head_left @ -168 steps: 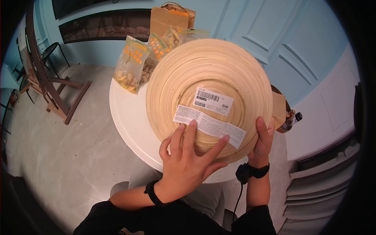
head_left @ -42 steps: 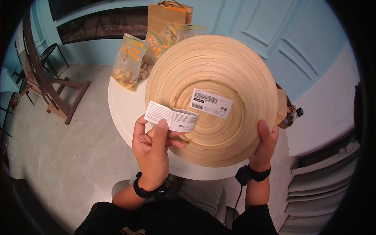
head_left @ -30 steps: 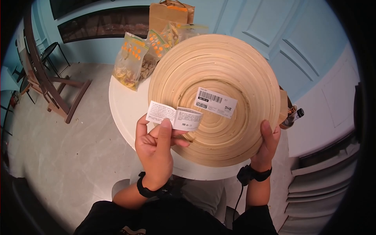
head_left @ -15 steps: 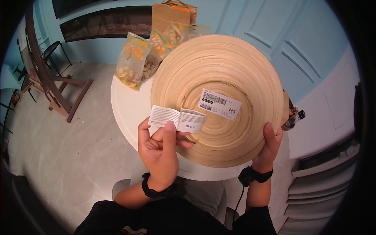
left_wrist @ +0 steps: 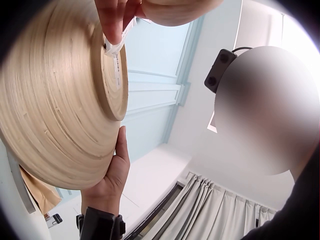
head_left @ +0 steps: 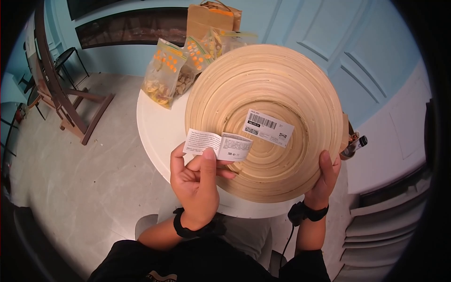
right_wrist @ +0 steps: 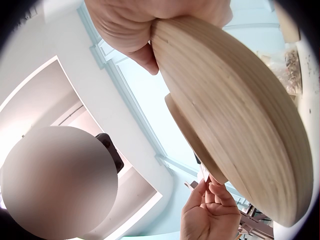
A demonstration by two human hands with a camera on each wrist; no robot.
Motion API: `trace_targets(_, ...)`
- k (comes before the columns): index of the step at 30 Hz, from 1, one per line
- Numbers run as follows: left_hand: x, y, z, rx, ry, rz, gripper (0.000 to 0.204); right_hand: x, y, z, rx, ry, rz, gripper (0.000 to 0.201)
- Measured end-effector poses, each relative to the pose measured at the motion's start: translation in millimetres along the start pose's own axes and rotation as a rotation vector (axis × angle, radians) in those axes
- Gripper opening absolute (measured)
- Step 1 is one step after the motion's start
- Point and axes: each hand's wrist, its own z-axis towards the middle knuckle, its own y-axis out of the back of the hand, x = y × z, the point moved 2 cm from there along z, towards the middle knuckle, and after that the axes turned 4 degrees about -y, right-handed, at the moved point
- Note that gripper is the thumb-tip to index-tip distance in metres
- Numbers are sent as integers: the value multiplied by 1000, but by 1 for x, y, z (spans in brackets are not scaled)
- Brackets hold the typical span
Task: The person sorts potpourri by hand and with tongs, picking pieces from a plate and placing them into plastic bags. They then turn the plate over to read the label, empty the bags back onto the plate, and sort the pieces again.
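Note:
A round, coiled bamboo bowl (head_left: 282, 75) is held up over the table with its underside turned to the head camera. My right hand (head_left: 324, 181) grips it by the right edge, thumb on the underside. A white barcode sticker (head_left: 268, 128) lies inside the raised foot ring. In front of the bowl's lower left, my left hand (head_left: 196, 185) pinches a printed fold-out label (head_left: 203, 141) between thumb and fingers, two panels spread like a small booklet. In the right wrist view, the left hand (right_wrist: 210, 212) is close to the foot ring.
Beneath the bowl stands a round white table (head_left: 155, 127). Zip bags (head_left: 162, 75) of dried pieces and a brown paper bag (head_left: 211, 21) stand at its back left. A dark-capped bottle (head_left: 355, 144) shows behind the bowl's right edge. A wooden easel (head_left: 66, 94) stands on the floor at left.
Earlier the label lay flat on the bowl under my left fingers; now it is lifted and pinched, its panels folded. Over the last second the bowl and hands barely move, with a slight view shift.

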Motion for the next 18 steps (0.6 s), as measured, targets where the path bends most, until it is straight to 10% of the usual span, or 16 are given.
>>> trace_targets(18,-2,2,-2,21,4,-52,35,-3,10,-1,50,-29,-88,62)
